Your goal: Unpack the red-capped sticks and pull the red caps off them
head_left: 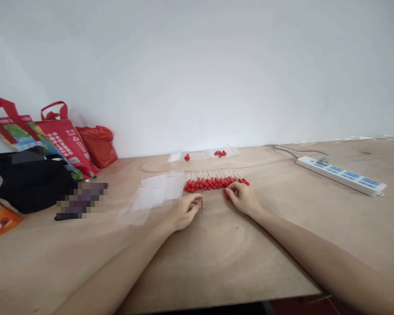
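Observation:
A row of thin white sticks with red ends (213, 183) lies on the wooden table in front of me, red ends towards me. Just right of centre, my right hand (243, 197) is closed, its thumb and fingertips on a small red piece (227, 194). My left hand (187, 212) is to the left, fingers curled in a pinch at a thin upright sliver (202, 205) that is too small to name. Flat clear plastic zip bags (154, 192) lie overlapping beside the left hand.
Two more clear bags by the wall bear small red pieces (220, 153) and a red cluster (187, 157). A white power strip (341, 175) with a cable lies right. Left are red carrier bags (65, 144), a black bag (33, 181) and a pixelated dark object (82, 201).

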The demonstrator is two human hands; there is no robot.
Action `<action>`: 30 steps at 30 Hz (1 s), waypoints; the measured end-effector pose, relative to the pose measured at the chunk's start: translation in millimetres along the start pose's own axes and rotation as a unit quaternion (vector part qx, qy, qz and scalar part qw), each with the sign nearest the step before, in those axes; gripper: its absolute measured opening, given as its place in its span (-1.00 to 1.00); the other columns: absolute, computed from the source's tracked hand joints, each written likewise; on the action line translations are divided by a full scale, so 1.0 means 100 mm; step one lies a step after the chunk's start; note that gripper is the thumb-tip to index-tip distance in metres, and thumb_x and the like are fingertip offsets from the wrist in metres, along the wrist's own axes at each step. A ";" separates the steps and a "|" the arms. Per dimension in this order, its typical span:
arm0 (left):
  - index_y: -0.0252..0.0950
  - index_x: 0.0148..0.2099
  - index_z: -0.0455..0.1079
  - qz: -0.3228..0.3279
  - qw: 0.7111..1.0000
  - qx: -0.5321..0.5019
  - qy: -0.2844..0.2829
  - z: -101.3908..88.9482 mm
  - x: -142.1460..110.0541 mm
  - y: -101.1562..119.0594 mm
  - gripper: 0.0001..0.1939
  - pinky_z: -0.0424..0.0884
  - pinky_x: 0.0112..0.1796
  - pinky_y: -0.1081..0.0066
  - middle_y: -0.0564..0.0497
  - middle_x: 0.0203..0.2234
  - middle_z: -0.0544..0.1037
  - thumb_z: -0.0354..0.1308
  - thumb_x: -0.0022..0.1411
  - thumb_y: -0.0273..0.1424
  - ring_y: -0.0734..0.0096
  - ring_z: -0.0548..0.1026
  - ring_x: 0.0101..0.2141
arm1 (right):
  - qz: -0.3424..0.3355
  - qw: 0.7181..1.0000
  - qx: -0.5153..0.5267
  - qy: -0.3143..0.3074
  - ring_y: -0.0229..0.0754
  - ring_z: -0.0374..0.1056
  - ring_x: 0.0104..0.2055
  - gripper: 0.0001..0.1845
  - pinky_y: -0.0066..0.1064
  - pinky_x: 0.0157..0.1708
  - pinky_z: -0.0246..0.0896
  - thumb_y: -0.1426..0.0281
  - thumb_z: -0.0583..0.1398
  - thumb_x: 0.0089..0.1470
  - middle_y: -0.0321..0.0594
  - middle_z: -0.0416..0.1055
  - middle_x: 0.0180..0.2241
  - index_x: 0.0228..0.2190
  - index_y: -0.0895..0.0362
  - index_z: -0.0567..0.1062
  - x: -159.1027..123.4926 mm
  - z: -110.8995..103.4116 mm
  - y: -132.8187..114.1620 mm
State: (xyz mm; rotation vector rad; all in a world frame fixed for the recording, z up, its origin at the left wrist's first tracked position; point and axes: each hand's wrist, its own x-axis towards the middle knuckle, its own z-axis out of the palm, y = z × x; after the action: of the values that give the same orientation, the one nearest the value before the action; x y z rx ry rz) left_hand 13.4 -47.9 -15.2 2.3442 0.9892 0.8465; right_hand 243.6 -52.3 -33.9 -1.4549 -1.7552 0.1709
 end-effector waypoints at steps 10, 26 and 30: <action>-0.27 -0.31 0.30 0.081 0.989 0.122 -0.010 -0.03 -0.01 0.12 -0.92 0.35 -0.23 0.33 0.00 -0.36 0.47 0.03 0.08 -0.48 0.36 0.41 -0.28 | -0.054 0.991 -0.112 0.052 -0.15 0.24 -0.33 -0.75 -0.32 -0.31 0.05 0.22 0.14 -0.06 -0.18 0.37 -0.43 -0.38 0.11 0.49 0.24 -0.04 -0.01; -0.29 -0.29 0.27 0.011 0.994 0.105 -0.015 -0.06 -0.02 0.04 -0.91 0.35 -0.25 0.34 -0.01 -0.33 0.47 0.04 0.08 -0.45 0.35 0.43 -0.29 | -0.005 0.992 0.084 0.097 -0.17 0.27 -0.31 -0.73 -0.31 -0.27 0.13 0.27 0.05 0.04 -0.17 0.43 -0.35 -0.29 0.11 0.46 0.05 -0.16 -0.14; -0.29 -0.25 0.24 -0.004 0.995 0.095 0.028 -0.06 -0.02 -0.03 -0.88 0.35 -0.24 0.35 0.00 -0.30 0.45 0.02 0.10 -0.46 0.37 0.42 -0.28 | -0.052 0.989 0.131 0.051 -0.18 0.28 -0.31 -0.75 -0.31 -0.26 0.16 0.28 0.08 0.02 -0.18 0.42 -0.38 -0.29 0.11 0.45 -0.09 -0.15 -0.20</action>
State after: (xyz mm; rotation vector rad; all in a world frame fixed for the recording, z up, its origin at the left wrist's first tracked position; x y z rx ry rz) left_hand 6.7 -46.4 -13.6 2.4853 1.1469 0.8524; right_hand 238.1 -72.2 -17.5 -1.1616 -1.6517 0.2568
